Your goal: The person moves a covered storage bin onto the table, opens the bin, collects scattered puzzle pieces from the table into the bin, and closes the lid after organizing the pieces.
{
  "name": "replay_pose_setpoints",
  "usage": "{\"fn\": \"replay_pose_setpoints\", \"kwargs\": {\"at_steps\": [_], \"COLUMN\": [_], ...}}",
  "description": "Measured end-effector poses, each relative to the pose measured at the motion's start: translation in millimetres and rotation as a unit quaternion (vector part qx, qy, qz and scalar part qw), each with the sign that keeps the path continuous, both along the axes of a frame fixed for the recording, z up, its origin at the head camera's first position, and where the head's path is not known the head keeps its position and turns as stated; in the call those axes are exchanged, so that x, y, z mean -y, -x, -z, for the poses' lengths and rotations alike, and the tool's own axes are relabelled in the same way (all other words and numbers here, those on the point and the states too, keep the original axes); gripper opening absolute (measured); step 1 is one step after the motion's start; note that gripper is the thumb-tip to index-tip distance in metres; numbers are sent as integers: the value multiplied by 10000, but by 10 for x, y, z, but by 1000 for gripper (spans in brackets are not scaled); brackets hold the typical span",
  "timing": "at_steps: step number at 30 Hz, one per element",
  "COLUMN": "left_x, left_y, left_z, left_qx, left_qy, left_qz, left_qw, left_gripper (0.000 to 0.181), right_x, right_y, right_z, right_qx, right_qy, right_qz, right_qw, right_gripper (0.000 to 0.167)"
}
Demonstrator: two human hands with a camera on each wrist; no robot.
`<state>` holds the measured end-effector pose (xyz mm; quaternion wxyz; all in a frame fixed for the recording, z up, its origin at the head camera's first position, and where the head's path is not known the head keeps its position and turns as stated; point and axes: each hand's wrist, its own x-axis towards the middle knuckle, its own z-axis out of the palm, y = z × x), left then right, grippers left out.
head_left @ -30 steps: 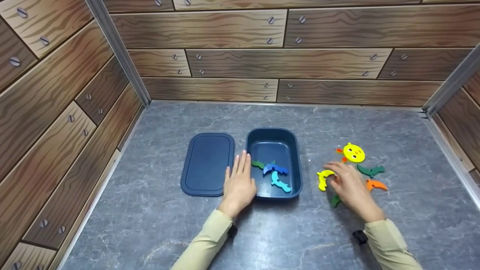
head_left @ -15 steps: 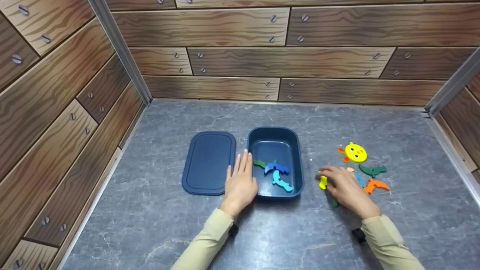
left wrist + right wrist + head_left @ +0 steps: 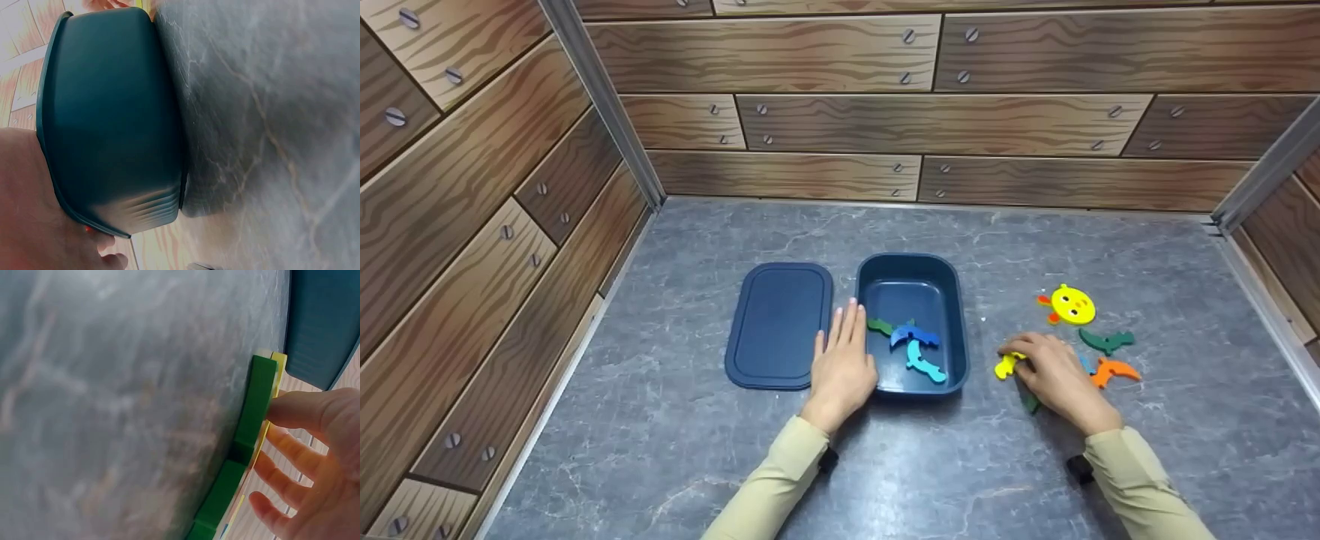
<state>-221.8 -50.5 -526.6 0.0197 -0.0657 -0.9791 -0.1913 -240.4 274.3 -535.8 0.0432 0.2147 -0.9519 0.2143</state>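
My left hand [image 3: 841,375] rests with straight fingers along the left rim of a dark blue open box [image 3: 911,268]. Inside the box lie a blue piece [image 3: 915,337], a light-blue piece [image 3: 922,365] and a partly covered green piece [image 3: 879,326], all curved and animal-shaped. To the right of the box, my right hand [image 3: 1054,379] pinches a small curved yellow piece [image 3: 1005,367] between thumb and fingers, low over the table. Beneath that hand is a green curved piece [image 3: 225,486], large in the right wrist view and mostly covered in the head view.
A dark blue lid [image 3: 780,326] lies flat left of the box. Beyond my right hand are a round yellow chick-faced piece [image 3: 1073,305], a dark green piece [image 3: 1108,342], an orange piece [image 3: 1112,370] and a partly hidden blue one [image 3: 1086,364]. Wood-patterned walls [image 3: 825,124] enclose the table.
My right hand has closed its fingers and thumb on the yellow piece, which has turned and shifted slightly. The left hand stays on the box rim.
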Motion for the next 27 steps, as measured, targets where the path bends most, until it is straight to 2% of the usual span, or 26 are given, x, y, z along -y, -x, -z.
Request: {"fn": "replay_pose_setpoints", "kwargs": {"at_steps": [6,14,22,27], "left_x": [1,1,-2,-5], "left_y": [-7,1,-1,-3], "left_z": [15,20,9,-1], "left_qx": [-20,-20,-31,-64], "left_qy": [12,36,-26,0], "left_qz": [-11,-13,-11,-10], "left_qw": [10000,10000,10000,10000], "left_gripper": [67,68,69,69], "right_x": [-7,-21,-41,-28], "right_y": [-2,-1,-6,-13], "right_z": [1,6,-31,-49], "right_qx": [139,163,444,287], "right_qy": [-127,44,175,191], "right_qz": [107,66,164,237], "right_qw": [9998,9998,9987,9991], "right_gripper": [26,23,24,21]}}
